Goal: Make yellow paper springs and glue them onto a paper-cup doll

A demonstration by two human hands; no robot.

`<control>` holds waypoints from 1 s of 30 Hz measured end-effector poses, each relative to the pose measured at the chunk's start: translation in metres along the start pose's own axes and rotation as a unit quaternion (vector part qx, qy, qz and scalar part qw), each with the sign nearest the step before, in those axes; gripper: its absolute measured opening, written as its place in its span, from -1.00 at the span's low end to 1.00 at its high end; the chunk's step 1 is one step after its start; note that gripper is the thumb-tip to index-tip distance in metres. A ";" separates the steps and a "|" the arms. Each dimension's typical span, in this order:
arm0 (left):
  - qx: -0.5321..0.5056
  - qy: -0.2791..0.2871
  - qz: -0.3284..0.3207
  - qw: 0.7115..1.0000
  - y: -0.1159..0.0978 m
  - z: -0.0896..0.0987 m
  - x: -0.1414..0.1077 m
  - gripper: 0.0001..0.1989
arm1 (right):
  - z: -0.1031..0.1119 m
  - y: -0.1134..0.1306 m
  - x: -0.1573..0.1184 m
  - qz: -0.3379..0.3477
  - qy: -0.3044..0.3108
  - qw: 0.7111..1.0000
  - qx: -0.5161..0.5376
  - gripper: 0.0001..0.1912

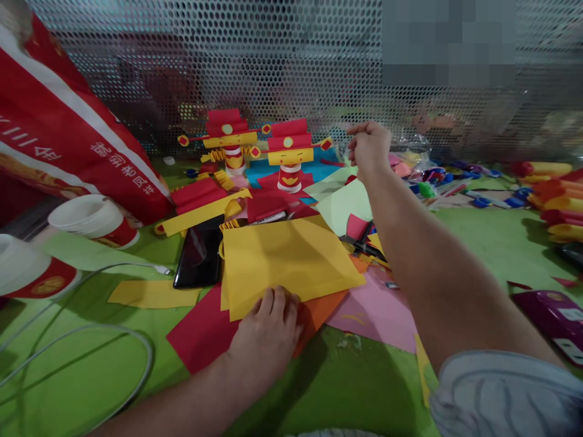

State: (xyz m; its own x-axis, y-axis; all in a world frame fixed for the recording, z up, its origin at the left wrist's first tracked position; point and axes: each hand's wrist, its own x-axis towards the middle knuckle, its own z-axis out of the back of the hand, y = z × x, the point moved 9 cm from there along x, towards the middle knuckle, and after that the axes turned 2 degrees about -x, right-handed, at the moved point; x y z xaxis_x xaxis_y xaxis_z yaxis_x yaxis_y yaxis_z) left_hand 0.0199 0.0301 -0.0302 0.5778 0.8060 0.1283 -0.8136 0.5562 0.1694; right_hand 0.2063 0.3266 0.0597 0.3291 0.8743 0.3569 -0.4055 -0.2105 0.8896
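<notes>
From here I've got left hand [266,334] low, palm down; right arm [421,255] stretched forward, right hand [372,145] fingers leftward.

One camera, worn on the person's head, looks forward and down over the yellow sheet [294,264] from its near side, fairly close. Its wide view spans the green tabletop [483,243] around that sheet and faces the perforated panel [296,48] beyond it.

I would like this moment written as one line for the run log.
left hand: on near edge of yellow sheet | right hand: extended beyond it, hold unclear | paper figures: upright behind sheet
</notes>
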 end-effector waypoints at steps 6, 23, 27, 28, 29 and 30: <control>-0.001 0.002 0.008 1.000 0.001 0.002 0.001 -0.69 | 0.002 0.007 -0.016 -0.115 -0.015 0.988 0.103 -0.77; -0.039 0.004 0.029 0.999 0.009 0.003 0.004 -0.71 | 0.044 0.073 -0.114 0.229 0.152 0.873 -0.403 -0.77; -0.042 0.056 0.051 0.996 0.012 -0.002 0.006 -0.71 | 0.019 0.053 -0.235 0.357 0.371 0.793 -0.326 -0.84; -0.042 0.063 0.052 0.996 0.012 -0.001 0.006 -0.70 | 0.018 0.045 -0.255 0.372 0.391 0.779 -0.320 -0.84; -0.043 0.066 0.053 0.995 0.012 -0.001 0.006 -0.70 | 0.017 0.037 -0.268 0.380 0.397 0.770 -0.323 -0.84; -0.045 0.068 0.054 0.995 0.012 0.000 0.006 -0.70 | 0.017 0.029 -0.275 0.381 0.395 0.767 -0.332 -0.86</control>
State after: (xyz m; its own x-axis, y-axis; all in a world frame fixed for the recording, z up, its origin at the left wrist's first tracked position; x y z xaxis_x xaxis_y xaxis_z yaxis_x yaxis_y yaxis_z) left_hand 0.0138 0.0415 -0.0270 0.4768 0.8790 0.0057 -0.8769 0.4752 0.0720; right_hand 0.1184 0.0725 -0.0081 -0.7327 0.6556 0.1825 -0.6548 -0.7522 0.0737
